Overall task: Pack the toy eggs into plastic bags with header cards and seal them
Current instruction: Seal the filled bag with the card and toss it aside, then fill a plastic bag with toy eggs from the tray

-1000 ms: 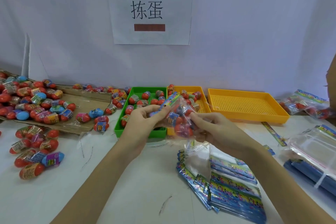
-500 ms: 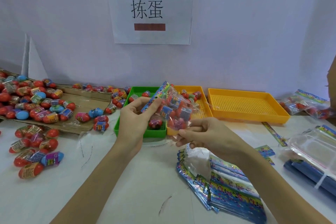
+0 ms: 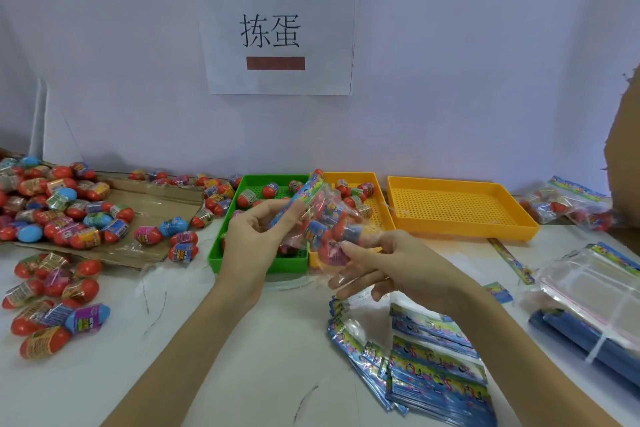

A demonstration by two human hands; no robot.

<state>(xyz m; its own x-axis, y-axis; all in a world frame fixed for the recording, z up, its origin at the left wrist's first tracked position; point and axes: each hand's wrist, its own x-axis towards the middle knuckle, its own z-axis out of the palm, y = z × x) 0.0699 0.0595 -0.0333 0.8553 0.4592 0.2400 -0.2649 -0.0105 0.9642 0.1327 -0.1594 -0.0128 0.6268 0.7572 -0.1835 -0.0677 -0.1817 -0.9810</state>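
Filled bag [image 3: 323, 222], above the green tray [image 3: 221, 246]: left hand [image 3: 254, 239] pinches header card [image 3: 303, 196], right hand [image 3: 388, 263] pinches bottom, likely for sealing.

place: toy-packing workbench | evidence: heaps of toy eggs [image 3: 65, 208], sorting trays [image 3: 460, 211], header-card stacks [image 3: 436, 378], wall sign [image 3: 277, 31]

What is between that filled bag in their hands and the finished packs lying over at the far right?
Nothing visible blocks it. The filled bag is held above the table by the left hand and right hand. Between it and the finished packs sits only the low empty yellow tray, which the bag could probably pass over.
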